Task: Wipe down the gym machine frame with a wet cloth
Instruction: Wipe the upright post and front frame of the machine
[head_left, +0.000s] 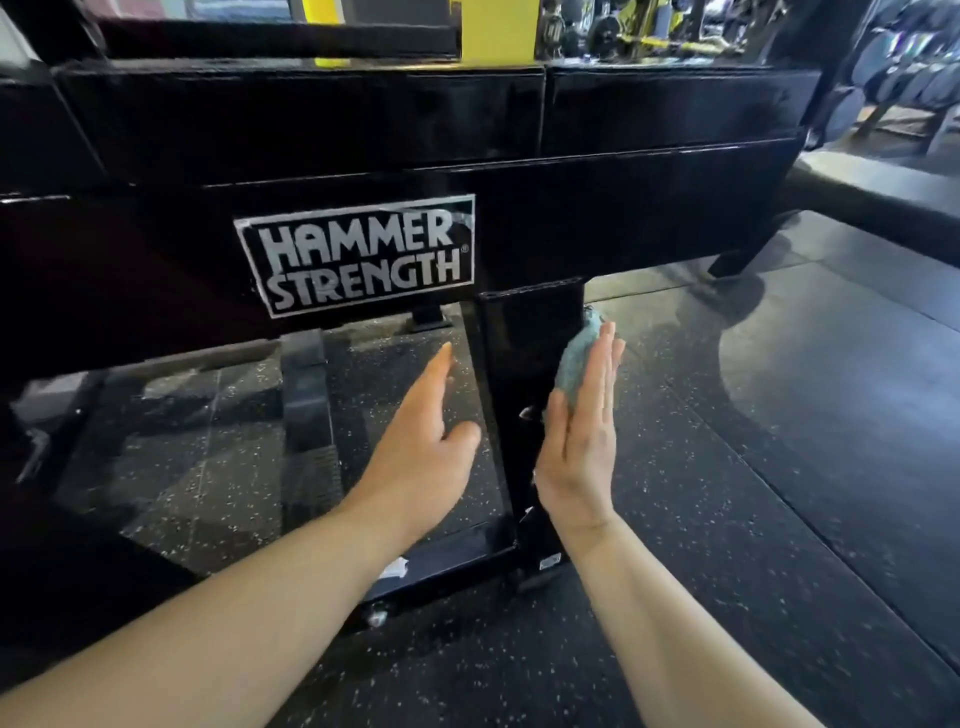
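Frame (623, 208): glossy black beam across the view, Hammer Strength plate (358, 254) on it, with a short upright post (524, 374) beneath
Cloth (576, 358): blue-green, bunched against the post's right face
Right hand (579, 441): flat, fingers straight, pressing the cloth to the post
Left hand (421, 447): flat, just left of the post
Floor (727, 467): dark speckled rubber

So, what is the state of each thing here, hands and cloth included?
left hand: open, fingers straight, beside the post's left face
right hand: open, flat, pressing the cloth against the post
cloth: bunched, between right hand and post
post: upright, glossy black
logo sticker: stuck on the beam, edges worn
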